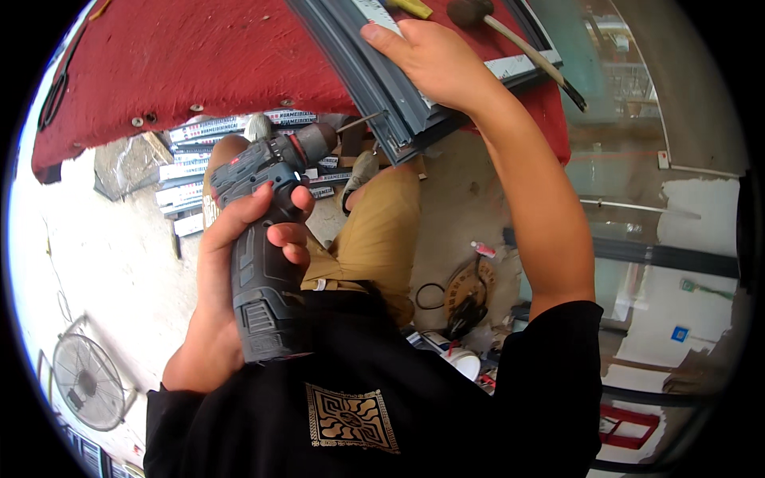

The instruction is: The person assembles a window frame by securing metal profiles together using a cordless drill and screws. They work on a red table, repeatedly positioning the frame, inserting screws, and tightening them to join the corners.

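Observation:
My left hand (219, 247) is wrapped round the grip of a dark grey cordless drill (267, 311), its index finger by the trigger. The drill's thin bit (358, 122) points right at the near end of a dark grey metal frame (358, 60). Whether the bit tip touches the metal I cannot tell. My right hand (442, 64) grips the frame from above near its corner, the thumb lying along the profile; the other fingertips are partly hidden. The frame's corner juts past the edge of a red-covered table (207, 60).
A mallet (510, 36) and a yellow-handled tool (413, 8) lie by the frame. Scissors (57, 94) rest at the table's left end. Wrapped profiles (187, 171) are stacked beneath. A floor fan (88, 381) stands lower left; a white bucket (464, 364) and cables are at lower right.

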Motion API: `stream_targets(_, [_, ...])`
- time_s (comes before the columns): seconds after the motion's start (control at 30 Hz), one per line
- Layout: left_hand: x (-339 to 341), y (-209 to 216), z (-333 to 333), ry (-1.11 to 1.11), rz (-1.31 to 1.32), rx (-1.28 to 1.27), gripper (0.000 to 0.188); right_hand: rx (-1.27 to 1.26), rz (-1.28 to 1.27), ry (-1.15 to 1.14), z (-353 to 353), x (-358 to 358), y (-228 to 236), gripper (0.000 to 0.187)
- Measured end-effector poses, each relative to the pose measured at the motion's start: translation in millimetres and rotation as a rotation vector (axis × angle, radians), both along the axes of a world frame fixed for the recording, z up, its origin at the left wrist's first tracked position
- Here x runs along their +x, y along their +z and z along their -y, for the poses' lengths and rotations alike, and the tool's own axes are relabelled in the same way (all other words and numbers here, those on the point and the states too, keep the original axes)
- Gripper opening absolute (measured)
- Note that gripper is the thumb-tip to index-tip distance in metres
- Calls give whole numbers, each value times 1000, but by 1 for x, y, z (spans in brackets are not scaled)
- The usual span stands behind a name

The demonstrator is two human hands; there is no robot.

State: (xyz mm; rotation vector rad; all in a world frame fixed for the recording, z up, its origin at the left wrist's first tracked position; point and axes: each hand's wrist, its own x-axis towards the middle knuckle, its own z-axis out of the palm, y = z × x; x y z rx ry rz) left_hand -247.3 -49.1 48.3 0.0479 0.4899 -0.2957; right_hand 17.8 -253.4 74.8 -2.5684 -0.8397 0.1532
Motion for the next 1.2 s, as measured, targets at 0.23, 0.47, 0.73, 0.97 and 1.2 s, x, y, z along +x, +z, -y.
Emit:
stream_targets(0.23, [-3, -2, -5, 34, 9, -175, 45, -77, -29, -55, -10, -11, 10, 78])
stream_targets(0.47, [3, -2, -12, -34, 12, -214, 63, -104, 72, -109, -10, -15, 7, 77])
stream_targets(0.73, [-5, 0, 2, 32, -13, -304, 60, 149, 264, -164, -3, -26, 3, 54])
stream_targets(0.97, [2, 8, -14, 7, -22, -301, 66, 355, 117, -145, 0, -32, 20, 36])
stream_targets(1.2, [0, 5, -11, -8, -34, -327, 63, 365, 160, -192, -7, -23, -2, 33])
